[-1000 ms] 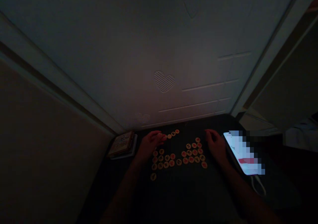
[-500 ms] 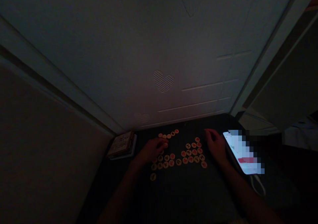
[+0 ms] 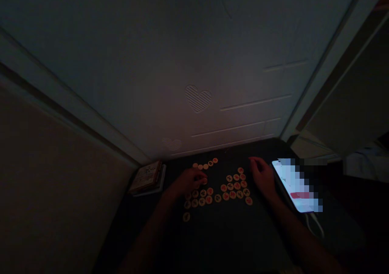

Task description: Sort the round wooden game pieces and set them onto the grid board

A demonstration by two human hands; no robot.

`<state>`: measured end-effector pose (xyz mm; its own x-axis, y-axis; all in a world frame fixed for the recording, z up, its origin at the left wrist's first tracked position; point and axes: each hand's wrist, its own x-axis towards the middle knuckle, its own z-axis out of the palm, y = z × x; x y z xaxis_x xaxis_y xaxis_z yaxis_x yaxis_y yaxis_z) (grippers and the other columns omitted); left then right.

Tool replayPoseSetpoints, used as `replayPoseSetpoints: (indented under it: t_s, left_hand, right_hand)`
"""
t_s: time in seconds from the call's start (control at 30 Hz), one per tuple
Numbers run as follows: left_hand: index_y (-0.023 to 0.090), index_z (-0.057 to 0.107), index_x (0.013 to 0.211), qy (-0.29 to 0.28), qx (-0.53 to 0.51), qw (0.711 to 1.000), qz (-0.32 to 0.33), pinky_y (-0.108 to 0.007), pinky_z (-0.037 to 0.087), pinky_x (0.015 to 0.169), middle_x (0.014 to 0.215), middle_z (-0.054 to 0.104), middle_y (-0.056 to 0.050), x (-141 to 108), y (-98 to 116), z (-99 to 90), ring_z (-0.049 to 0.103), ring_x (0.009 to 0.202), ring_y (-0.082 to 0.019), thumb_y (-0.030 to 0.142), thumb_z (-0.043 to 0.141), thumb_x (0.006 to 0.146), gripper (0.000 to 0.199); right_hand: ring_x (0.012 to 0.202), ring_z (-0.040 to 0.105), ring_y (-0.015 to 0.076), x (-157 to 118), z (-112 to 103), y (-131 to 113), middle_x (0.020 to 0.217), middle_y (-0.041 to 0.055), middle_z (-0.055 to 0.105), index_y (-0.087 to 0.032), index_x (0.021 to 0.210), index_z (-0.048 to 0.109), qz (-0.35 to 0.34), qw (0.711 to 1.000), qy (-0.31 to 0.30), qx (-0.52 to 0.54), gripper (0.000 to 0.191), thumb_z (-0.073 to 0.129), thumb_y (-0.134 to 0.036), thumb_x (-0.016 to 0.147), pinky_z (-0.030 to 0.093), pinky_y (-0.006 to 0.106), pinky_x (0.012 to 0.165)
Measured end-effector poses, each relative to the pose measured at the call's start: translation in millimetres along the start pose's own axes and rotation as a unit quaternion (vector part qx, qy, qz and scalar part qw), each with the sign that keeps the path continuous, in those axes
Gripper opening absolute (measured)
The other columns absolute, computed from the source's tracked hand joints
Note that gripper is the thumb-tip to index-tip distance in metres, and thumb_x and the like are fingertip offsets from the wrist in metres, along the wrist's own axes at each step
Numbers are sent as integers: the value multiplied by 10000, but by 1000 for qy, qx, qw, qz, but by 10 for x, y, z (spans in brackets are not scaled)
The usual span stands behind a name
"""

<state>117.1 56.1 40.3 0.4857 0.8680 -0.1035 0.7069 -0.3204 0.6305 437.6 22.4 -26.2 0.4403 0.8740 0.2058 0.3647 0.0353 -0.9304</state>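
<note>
Round xiangqi pieces with red and dark characters lie in rows on a dark table (image 3: 212, 233). My left hand (image 3: 193, 179) is over the left group, thumb and fingers pinched on one xiangqi piece (image 3: 204, 181). This piece is at or just above the table; I cannot tell which. Beneath and in front of that hand are more pieces, such as a red one (image 3: 209, 200), some partly hidden by it. To the right of the right group (image 3: 237, 186), my right hand (image 3: 261, 174) rests with loosely bent fingers, thumb apart, and nothing visible in them.
A lit phone (image 3: 296, 187) with a white cable (image 3: 316, 225) lies right of my right forearm. Stacked boxes or books (image 3: 147, 177) sit at the back left. Behind the table rises a pale panel (image 3: 197, 63) with embossed hearts. A short line of pieces (image 3: 206, 166) is near it.
My left hand has shifted slightly down and right, and the marked face of its piece now shows. My right hand stays where it was. The view has moved a little.
</note>
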Motion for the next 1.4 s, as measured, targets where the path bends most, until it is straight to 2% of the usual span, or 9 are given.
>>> replayPoseSetpoints:
  t_s: [0.27,0.43,0.6,0.77,1.07,1.23,1.4]
  left_hand:
    - [266,765,992,4,35,999,24,-303,512,777,987,741,-37,-41,-55,17,679,893,-212,393,721,819,219]
    - [261,742,1047,14,62,996,64,-326,501,844,1027,714,-45,-94,61,16,652,944,-211,388,693,866,227]
    - [256,748,1018,-14,89,989,116,-352,477,919,1015,717,-41,-93,151,80,629,1021,-224,424,725,858,232]
    - [266,756,992,-14,101,989,108,-343,486,892,1009,701,-34,-67,85,136,629,1008,-224,412,769,819,226]
    - [258,746,1027,-5,111,989,99,-374,476,932,1039,706,-45,-107,63,81,621,1031,-235,428,760,823,265]
    - [254,750,1006,5,102,989,110,-367,477,931,1024,715,-48,-92,65,66,625,1027,-224,343,682,894,159]
    - [260,758,950,9,89,988,123,-351,486,905,985,716,-37,-81,1,58,631,991,-208,321,679,898,113]
  right_hand:
    - [815,679,254,10,3,16,946,105,760,-186,1079,744,-8,1000,-4,3,469,522,-566,918,523,359,720]
    - [817,680,254,7,2,1,957,106,758,-183,1080,739,-7,1000,-6,4,463,525,-560,917,522,361,725]
    - [796,675,249,-7,-10,-21,927,99,756,-185,1084,738,-8,1000,-11,3,450,526,-548,924,515,358,720]
    - [806,678,250,3,-6,-11,947,104,758,-182,1071,738,-9,1000,-4,4,472,520,-574,920,518,359,727]
    - [815,680,249,7,-4,-9,949,102,761,-184,1074,744,-8,1000,-7,6,477,528,-579,915,519,357,735]
    - [813,679,248,5,-7,-10,937,100,759,-184,1070,743,-11,1000,-8,5,455,531,-558,920,518,359,743]
    - [821,677,250,15,2,14,949,103,755,-183,1059,740,-13,1000,-8,5,450,531,-555,919,517,357,736]
